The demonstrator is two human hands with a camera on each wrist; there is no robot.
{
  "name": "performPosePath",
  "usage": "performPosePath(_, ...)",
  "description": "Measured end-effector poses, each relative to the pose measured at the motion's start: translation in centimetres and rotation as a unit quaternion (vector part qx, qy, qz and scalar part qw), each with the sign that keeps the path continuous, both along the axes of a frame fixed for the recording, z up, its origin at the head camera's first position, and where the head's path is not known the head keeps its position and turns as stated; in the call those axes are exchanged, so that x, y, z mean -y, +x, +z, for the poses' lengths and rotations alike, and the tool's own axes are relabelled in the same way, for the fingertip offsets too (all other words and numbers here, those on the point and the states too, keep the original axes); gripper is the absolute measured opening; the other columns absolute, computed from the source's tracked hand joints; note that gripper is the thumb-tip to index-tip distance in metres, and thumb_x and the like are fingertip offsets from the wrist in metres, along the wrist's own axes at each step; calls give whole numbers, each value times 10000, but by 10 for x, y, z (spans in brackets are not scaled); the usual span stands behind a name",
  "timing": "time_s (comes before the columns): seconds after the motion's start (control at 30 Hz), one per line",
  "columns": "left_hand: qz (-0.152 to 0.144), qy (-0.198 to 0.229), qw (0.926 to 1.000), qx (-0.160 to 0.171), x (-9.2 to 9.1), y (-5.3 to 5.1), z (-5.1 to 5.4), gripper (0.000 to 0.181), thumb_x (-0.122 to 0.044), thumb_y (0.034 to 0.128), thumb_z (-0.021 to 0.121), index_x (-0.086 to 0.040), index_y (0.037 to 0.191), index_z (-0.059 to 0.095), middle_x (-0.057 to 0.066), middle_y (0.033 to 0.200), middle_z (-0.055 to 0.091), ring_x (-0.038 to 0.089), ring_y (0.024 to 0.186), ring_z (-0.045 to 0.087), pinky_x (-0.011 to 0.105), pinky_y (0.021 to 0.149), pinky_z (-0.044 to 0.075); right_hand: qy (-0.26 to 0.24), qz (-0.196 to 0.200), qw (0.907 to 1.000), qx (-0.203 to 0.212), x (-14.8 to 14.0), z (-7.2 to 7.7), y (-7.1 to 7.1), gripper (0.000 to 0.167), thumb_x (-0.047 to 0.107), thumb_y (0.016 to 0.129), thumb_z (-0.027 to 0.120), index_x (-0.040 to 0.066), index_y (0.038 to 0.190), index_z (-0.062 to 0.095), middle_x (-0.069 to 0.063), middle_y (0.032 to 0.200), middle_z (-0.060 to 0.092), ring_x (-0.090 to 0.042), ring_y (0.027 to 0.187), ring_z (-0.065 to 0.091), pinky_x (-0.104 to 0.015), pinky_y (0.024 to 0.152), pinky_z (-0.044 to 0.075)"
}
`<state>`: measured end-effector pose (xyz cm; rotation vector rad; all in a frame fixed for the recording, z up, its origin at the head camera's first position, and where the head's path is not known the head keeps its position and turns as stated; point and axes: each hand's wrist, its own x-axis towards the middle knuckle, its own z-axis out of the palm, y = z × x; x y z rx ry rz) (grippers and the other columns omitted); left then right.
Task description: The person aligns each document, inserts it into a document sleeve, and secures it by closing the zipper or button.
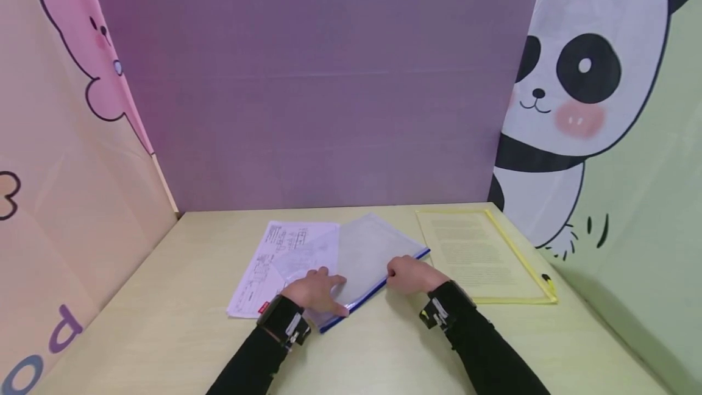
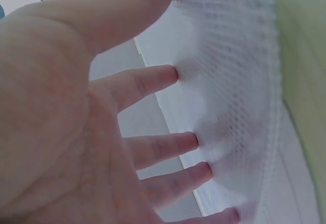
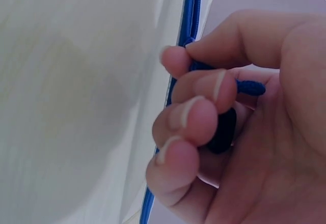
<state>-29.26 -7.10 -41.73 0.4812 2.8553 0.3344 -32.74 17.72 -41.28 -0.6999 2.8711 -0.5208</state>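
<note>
A translucent mesh zipper bag (image 1: 378, 239) with a blue zipper (image 1: 368, 293) lies slantwise on the table, its zipped edge towards me. My left hand (image 1: 315, 291) rests on the bag near the zipper's lower left end. In the left wrist view, its spread fingertips (image 2: 191, 140) touch the mesh, and the thumb lies by the blue edge. At the zipper, my right hand (image 1: 411, 274) pinches the blue zipper pull (image 3: 251, 87) between thumb and index finger, the other fingers curled. A dark piece (image 3: 223, 132) shows partly behind those fingers.
Printed sheets (image 1: 285, 242) with a red mark lie at the left, partly under the bag. On the right is a yellow-edged zipper bag (image 1: 515, 298) with a printed page inside. The table (image 1: 203, 261) meets a purple backdrop (image 1: 329, 90) and printed side walls.
</note>
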Motion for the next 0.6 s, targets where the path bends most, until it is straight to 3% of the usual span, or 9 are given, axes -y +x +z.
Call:
performPosePath(0.2, -39, 30, 10000, 1, 0, 0, 1, 721, -574, 835, 763, -274, 1459, 564, 114, 1385, 536, 331, 1255, 518, 593, 952, 482, -36, -14, 10000, 28, -1, 2, -1, 228, 83, 953, 592, 109, 727, 604, 46, 641, 450, -127, 593, 441, -285, 578, 368)
performPosePath(0.43, 64, 235, 9997, -15, 0, -1, 2, 597, -563, 953, 624, -224, 1444, 585, 126, 1370, 538, 357, 1257, 514, 604, 967, 467, -117, 188, 9997, 84, 1, 6, 1, 255, 83, 925, 604, 125, 678, 563, 58, 624, 400, -112, 588, 405, -271, 580, 345)
performPosePath(0.6, 218, 251, 9994, -15, 0, -2, 0, 631, -558, 914, 684, -229, 1443, 587, 129, 1387, 521, 349, 1252, 504, 612, 945, 483, -100, 247, 9995, 156, 6, 10, 5, 253, 97, 916, 627, 118, 674, 558, 56, 622, 405, -113, 572, 413, -271, 555, 353)
